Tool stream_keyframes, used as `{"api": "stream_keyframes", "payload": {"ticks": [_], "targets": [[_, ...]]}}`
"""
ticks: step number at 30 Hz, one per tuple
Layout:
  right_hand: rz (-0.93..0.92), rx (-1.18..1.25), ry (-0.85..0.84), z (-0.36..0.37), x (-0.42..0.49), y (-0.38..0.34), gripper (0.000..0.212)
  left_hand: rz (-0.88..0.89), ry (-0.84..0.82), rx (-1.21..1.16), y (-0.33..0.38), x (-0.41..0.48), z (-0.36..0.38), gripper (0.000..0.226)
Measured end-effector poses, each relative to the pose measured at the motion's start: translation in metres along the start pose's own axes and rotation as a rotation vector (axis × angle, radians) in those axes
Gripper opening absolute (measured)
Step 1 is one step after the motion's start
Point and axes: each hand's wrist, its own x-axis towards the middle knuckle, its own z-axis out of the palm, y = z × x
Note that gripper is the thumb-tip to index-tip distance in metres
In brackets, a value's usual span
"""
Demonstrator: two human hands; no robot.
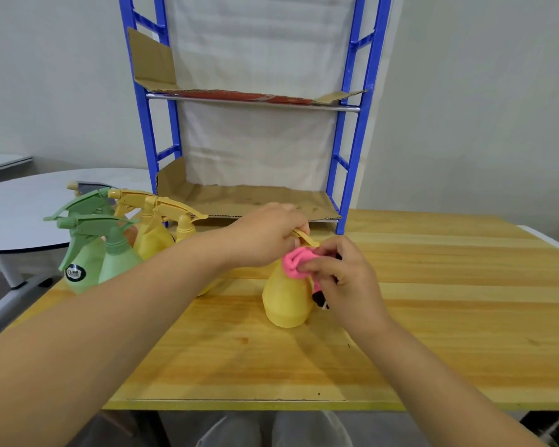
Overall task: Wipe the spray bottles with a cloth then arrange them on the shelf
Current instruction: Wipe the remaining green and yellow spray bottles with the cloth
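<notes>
A yellow spray bottle (284, 301) stands upright on the wooden table (433, 333), in front of the shelf. My left hand (265, 237) grips its trigger head from above. My right hand (342, 275) presses a bunched pink cloth (296, 262) against the bottle's neck and shoulder. Two green spray bottles (88, 262) and two more yellow spray bottles (155, 233) stand clustered at the table's left end. The blue metal shelf (342, 175) rises behind, its two visible levels lined with cardboard (255, 200) and holding no bottles.
A white round table (23, 214) stands to the left beyond the wooden one, and a white edge (546, 237) shows at the far right. Grey walls stand behind the shelf. My knees are visible below the table's front edge.
</notes>
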Motion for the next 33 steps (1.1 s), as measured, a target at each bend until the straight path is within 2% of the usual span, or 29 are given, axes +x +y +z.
{"api": "stream_keyframes", "payload": {"ticks": [4,7,10,14,16,19,24,27,30,33], "targets": [[0.117,0.119,-0.092,0.005,-0.022,0.007,0.038,0.003,-0.01,0.007,-0.002,0.0,0.0,0.017],[0.129,0.037,-0.208,0.0,-0.036,0.014,0.041,0.007,-0.015,0.007,-0.002,0.001,0.001,0.017],[0.091,-0.089,-0.31,-0.007,-0.037,0.014,0.033,0.011,-0.018,0.031,-0.002,0.001,0.002,0.018],[0.07,-0.051,-0.119,-0.011,-0.011,0.006,0.033,0.012,-0.027,0.026,0.0,0.0,0.001,0.021],[0.08,0.023,-0.075,-0.008,-0.002,0.0,0.034,0.005,-0.05,0.016,0.001,0.0,0.001,0.025],[0.144,0.065,-0.123,-0.003,-0.007,-0.002,0.04,0.001,-0.074,0.017,0.002,0.001,0.001,0.026],[0.231,-0.018,-0.241,-0.009,-0.029,0.003,0.013,0.026,-0.068,-0.032,0.002,0.001,-0.001,0.021],[0.219,-0.041,-0.328,-0.007,-0.036,0.008,0.02,0.052,-0.021,-0.097,0.001,-0.002,0.002,0.029],[0.159,-0.146,-0.378,-0.013,-0.036,0.007,0.027,0.04,0.01,-0.044,0.003,-0.002,0.005,0.034],[0.106,-0.088,-0.271,-0.023,-0.036,0.006,0.035,0.03,0.03,0.133,0.006,-0.007,0.005,0.028]]}}
